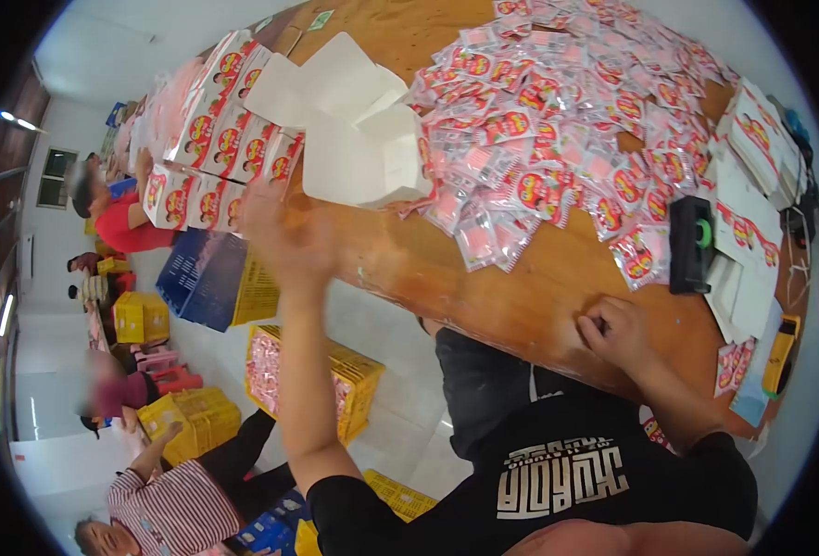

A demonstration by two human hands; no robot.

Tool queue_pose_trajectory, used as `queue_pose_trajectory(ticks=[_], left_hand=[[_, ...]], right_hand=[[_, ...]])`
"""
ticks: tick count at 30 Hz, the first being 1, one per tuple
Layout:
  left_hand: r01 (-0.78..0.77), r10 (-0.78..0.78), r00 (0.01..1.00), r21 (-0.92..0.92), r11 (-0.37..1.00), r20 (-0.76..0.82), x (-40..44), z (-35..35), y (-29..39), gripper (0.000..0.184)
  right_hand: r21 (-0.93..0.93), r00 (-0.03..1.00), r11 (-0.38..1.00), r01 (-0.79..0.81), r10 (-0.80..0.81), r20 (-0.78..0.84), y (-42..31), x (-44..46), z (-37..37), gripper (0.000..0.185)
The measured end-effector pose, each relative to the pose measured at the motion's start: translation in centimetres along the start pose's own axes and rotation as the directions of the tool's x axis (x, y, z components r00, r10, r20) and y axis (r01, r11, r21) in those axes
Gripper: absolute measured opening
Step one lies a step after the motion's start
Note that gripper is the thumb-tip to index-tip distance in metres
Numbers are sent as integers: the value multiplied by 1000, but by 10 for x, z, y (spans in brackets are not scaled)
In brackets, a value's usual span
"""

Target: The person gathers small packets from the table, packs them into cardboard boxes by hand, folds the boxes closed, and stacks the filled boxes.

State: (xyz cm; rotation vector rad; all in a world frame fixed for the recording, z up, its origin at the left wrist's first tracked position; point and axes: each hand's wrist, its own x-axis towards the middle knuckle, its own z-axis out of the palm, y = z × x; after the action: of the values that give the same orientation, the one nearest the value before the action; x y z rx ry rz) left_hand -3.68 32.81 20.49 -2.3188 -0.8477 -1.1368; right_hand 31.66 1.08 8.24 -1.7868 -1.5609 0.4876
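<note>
My left hand (284, 232) is raised near the table's edge, beside the stack of printed boxes (229, 125); it is smeared by motion and its fingers are hard to make out. My right hand (613, 332) rests on the wooden table (484, 301) with its fingers curled, and what it holds, if anything, is hidden. An open white box (345, 153) with raised flaps stands between the stack and a large pile of pink wrapped packets (539, 139).
A black tape dispenser (689, 246) with green tape stands at the right, beside flattened printed cartons (748, 218). Yellow crates (359, 380) and a blue crate (196, 278) are on the floor. A person in a striped shirt (173, 514) and other people are at the left.
</note>
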Motion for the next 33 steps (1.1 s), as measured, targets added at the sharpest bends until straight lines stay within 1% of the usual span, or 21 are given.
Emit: queue_pose_trajectory(ticks=[1,3,4,6,7,9,12,15,16,17,19,21,23,25,26,27,28,29,30,31,33], left_hand=[[75,-63,993,-117,990,105,-11,22,31,71],[72,-43,977,-131,989,209,2,52,76,73],[81,-53,978,-135,988,199,-1,73,79,73],[296,-287,942,-26,955,172,-19,120,81,66],[293,-283,946,-40,955,161,-22,122,83,66],[422,-397,817,36,906,419,-21,120,74,48],[301,-264,856,-13,954,445,-31,87,64,32],[235,-234,882,48,971,409,-50,38,54,24],[236,-239,880,59,970,411,-60,28,45,24],[204,-208,896,52,978,393,-72,21,34,26],[177,-184,912,53,983,367,-87,8,32,29],[301,-304,950,39,953,74,-97,2,47,38],[230,-225,970,-47,972,90,-108,1,69,49],[175,-145,976,-191,966,162,-105,9,105,51],[170,-115,967,-244,955,226,-104,15,123,52],[279,-201,934,-250,927,296,-110,32,138,62],[388,-286,887,-248,888,363,-117,48,150,74],[395,-297,886,-242,886,357,-116,55,160,74],[500,-402,812,-149,853,424,-115,61,168,91],[591,-501,724,-52,805,474,-110,66,169,109],[568,-471,698,-16,823,540,-105,69,165,120]], right_hand=[[-19,1000,1000,4,-4,5,-1,-2,-1,18],[-22,998,998,51,-52,-27,-3,1,-2,18],[-36,998,998,57,-58,-24,-3,0,-1,18],[7,999,1000,19,-19,-37,-2,-3,0,17],[-5,999,1000,19,-19,-49,0,-5,0,17],[69,999,997,39,-36,-37,5,-8,-3,15],[216,996,974,-70,81,-44,9,-12,-8,14],[234,995,971,-52,71,-72,15,1,-9,15],[255,991,960,-117,130,-35,9,9,-12,15],[257,992,960,-110,121,-28,3,20,-15,15],[59,999,998,38,-39,15,-13,47,-20,20],[-31,980,981,194,-195,-35,-31,82,-16,33],[-123,896,902,415,-428,-116,-25,134,4,52],[-287,871,861,420,-472,-139,-33,184,22,70],[-341,882,853,395,-455,-119,-40,206,29,79],[-397,892,840,370,-441,-100,-45,227,34,87],[-389,938,868,309,-346,-26,-46,244,41,91],[-479,969,843,243,-235,77,-46,247,50,91],[-572,979,798,190,-113,167,-43,250,60,92],[-628,977,751,204,-115,179,-35,246,70,92],[-603,979,772,199,-130,156,-25,250,77,91]])
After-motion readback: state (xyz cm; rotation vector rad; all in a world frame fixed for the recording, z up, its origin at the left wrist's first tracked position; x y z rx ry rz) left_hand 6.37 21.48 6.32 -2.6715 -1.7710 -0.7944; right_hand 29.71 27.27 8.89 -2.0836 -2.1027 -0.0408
